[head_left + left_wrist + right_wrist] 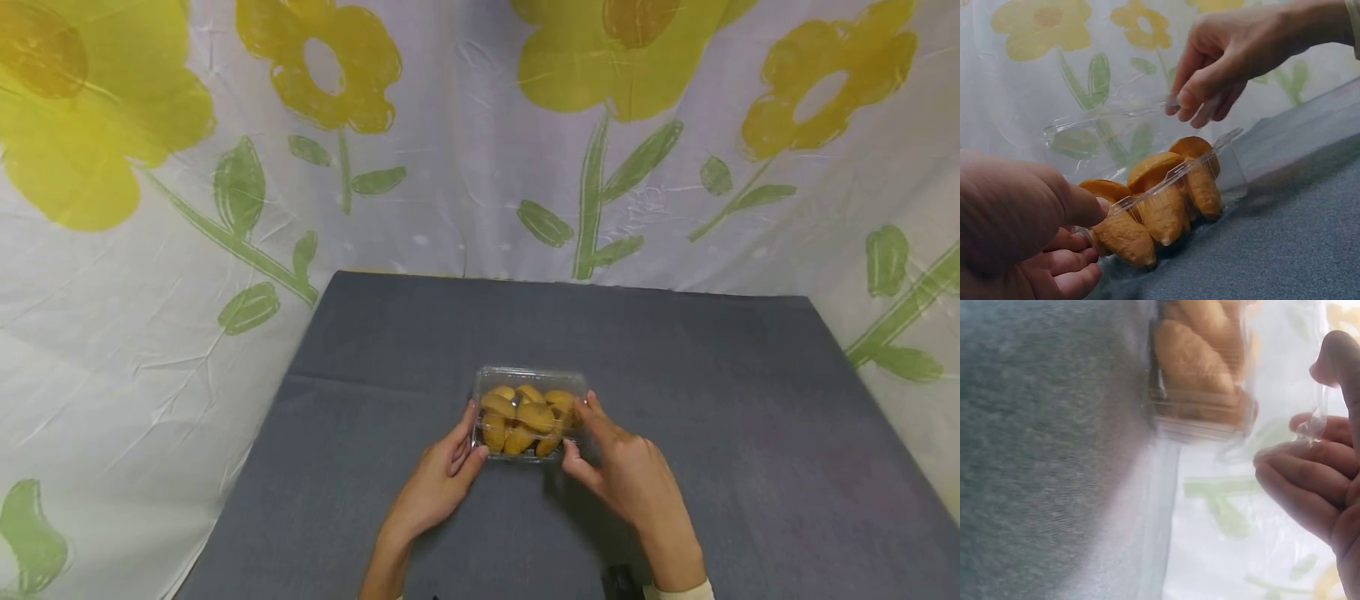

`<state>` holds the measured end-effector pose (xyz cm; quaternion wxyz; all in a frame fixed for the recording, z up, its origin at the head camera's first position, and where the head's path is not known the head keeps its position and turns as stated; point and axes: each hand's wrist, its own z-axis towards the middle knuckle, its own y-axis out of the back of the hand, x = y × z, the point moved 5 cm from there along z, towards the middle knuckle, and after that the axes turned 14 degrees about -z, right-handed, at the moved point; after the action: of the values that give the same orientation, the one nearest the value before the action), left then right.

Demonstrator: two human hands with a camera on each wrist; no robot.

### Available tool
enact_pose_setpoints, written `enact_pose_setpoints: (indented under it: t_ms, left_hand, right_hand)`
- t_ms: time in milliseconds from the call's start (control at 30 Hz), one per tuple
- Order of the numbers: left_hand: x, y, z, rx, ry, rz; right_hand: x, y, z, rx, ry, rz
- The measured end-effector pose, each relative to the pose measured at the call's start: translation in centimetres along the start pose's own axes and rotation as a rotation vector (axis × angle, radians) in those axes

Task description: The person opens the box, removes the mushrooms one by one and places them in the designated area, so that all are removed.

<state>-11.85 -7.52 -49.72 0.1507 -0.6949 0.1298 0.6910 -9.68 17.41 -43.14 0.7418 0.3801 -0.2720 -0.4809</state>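
A clear plastic clamshell box (474, 429) sits on the dark grey cloth, holding several golden-brown oval pastries (535, 416). In the left wrist view its hinged lid (1110, 114) stands raised above the pastries (1163, 219). My left hand (435, 483) grips the box's left end, thumb over the rim and fingers against the side. With thumb and fingers, my right hand (626, 467) pinches the lid's edge on the right. The right wrist view also shows that hand (1329, 469) at the lid's edge, apart from the pastries.
Dark grey cloth (675, 358) covers the table around the box. A white curtain with yellow flowers (450, 167) hangs behind the table and along both sides. A small black object (621, 581) lies near my right wrist.
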Motion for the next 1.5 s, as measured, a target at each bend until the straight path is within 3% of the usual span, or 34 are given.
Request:
enact_pose_setpoints:
  t_ms: [533,800,1000,1267,1500]
  left_hand:
    - [0.2,0.0,0.0,-0.008,-0.042,0.038]
    - [0.2,-0.1,0.1,0.000,-0.016,0.048]
    - [0.1,-0.2,0.1,-0.007,-0.047,0.068]
    - [0.0,-0.3,0.1,-0.001,-0.018,0.044]
    - [-0.2,-0.2,0.0,-0.008,-0.016,0.050]
  right_hand:
    - [-1.1,0.9,1.2,-0.056,-0.024,0.128]
    - [-1.7,1.1,2.2,-0.041,-0.088,0.131]
    - [-2.3,1.1,3.0,-0.011,-0.142,0.144]
    - [-3.0,1.0,4.2,0.010,-0.260,0.208]
    - [-3.6,0.5,5.2,0.008,-0.312,0.264]
